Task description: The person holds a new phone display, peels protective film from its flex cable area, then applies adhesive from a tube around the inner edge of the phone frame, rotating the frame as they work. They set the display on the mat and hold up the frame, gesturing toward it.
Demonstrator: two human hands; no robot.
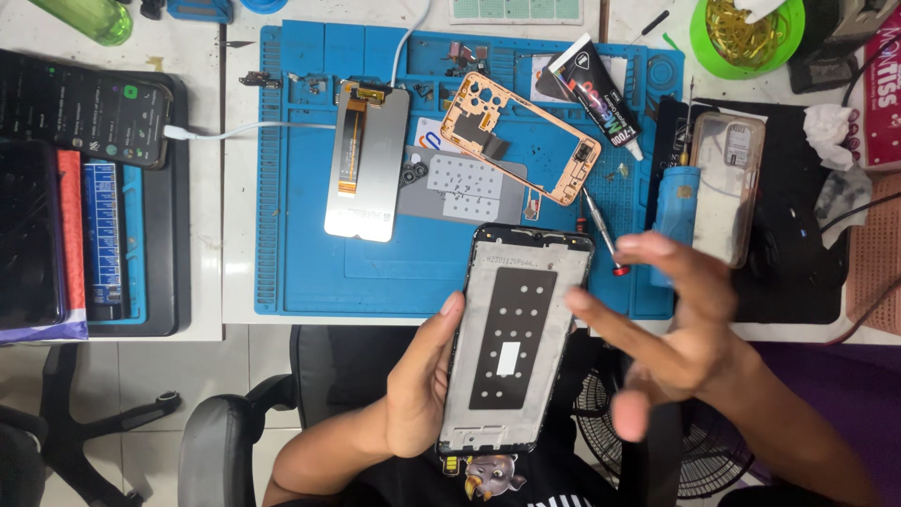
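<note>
A: Where's the frame [518,338]?
B: Upright in the left hand [419,390], gripped along its left edge, long axis running near to far.
A: And the right hand [668,329]?
B: Empty, fingers spread, just right of the frame.

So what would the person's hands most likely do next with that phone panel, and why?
Probably bring the right hand onto the phone panel to steady or press it. The left hand holds the panel alone by its left edge, back side up, above the edge of the blue mat, while the right hand hangs open beside it with fingers spread, holding nothing.
</note>
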